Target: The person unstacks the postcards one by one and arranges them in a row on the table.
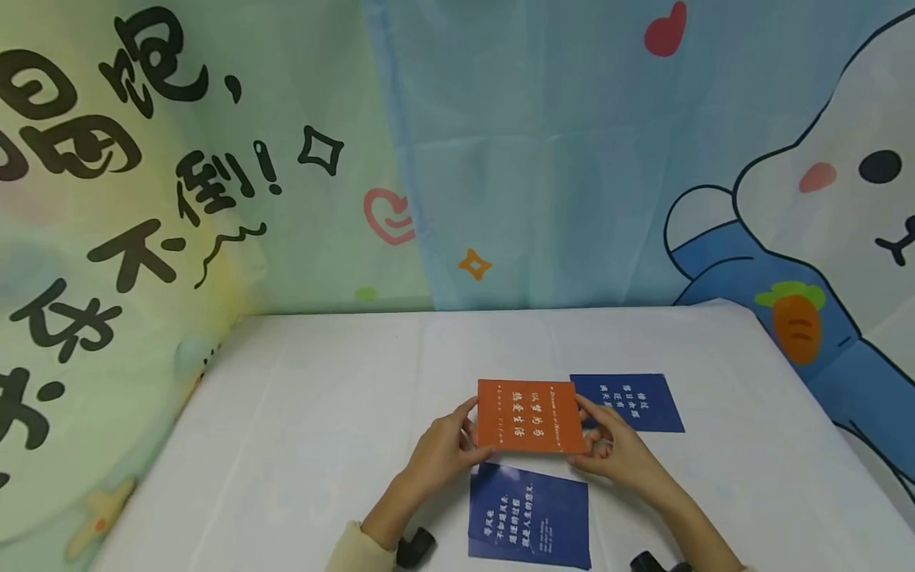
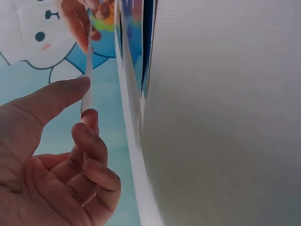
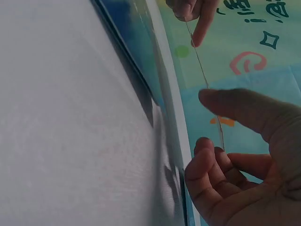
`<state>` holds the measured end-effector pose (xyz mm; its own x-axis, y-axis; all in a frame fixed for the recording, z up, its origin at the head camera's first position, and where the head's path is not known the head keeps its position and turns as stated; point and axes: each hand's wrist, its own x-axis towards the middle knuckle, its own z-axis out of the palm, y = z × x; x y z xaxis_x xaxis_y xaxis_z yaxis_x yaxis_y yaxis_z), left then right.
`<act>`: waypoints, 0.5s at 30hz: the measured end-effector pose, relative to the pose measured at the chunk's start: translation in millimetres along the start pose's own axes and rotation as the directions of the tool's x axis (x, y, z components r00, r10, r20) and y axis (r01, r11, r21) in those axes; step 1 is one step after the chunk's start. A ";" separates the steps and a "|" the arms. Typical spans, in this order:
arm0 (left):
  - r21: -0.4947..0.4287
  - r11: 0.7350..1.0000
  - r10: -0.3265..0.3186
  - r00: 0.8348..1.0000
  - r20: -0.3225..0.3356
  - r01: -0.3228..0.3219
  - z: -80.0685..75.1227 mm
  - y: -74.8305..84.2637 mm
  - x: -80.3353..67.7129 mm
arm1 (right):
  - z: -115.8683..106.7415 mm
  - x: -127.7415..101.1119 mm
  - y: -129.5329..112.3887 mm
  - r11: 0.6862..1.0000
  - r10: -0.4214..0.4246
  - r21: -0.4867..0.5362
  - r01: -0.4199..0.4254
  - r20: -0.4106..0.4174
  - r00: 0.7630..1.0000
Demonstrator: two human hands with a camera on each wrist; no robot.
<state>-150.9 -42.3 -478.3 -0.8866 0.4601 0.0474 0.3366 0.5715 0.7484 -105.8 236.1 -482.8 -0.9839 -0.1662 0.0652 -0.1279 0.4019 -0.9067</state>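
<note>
Orange card [image 1: 530, 417], at lower centre just above the tabletop [image 1: 322, 413], is pinched at its side edges by both hands [image 1: 446, 445] [image 1: 618, 449], seemingly mid-placement; next calls for lowering it beside the blue cards [image 1: 529, 516].

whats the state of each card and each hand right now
orange card: held up off the table by both hands, printed face up
left hand: pinches the orange card's left edge
right hand: pinches the orange card's right edge
near blue card: flat on the table, untouched
far blue card: flat on the table, partly hidden by the orange card
</note>
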 end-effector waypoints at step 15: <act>-0.028 0.999 -0.040 0.999 0.008 0.040 2.4 -8.7 15.0 | 2.7 12.2 1.9 0.994 0.085 -0.057 -0.089 -0.066 0.994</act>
<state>-166.4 -38.7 -485.7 -0.8965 0.4428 0.0121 0.2920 0.5702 0.7679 -117.6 232.5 -484.9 -0.9973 -0.0719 0.0147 -0.0466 0.4657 -0.8837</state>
